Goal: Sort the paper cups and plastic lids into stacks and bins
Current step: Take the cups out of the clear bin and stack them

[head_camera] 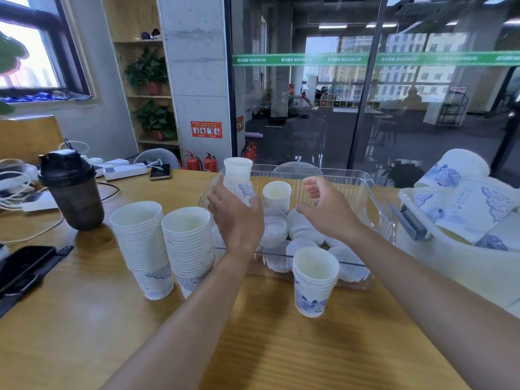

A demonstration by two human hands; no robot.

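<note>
Fingers of the left hand (235, 218) curl around a small upright stack of cups (238, 178), mouth up, held above the left end of the clear bin (377, 192), while the right hand (326, 209) hovers over the bin with loosely bent fingers and holds nothing. From left on the table (84, 319): one dark bottle (71, 190), two tall upright cup stacks (142, 246) (189, 249) just beside each other, then open wood, then one short stack (314, 280) touching the bin's near wall. One cup (277, 194) stands inside among many flat lids (274, 229), and a white tub (461, 257) at the right edge holds cups lying sideways.
</note>
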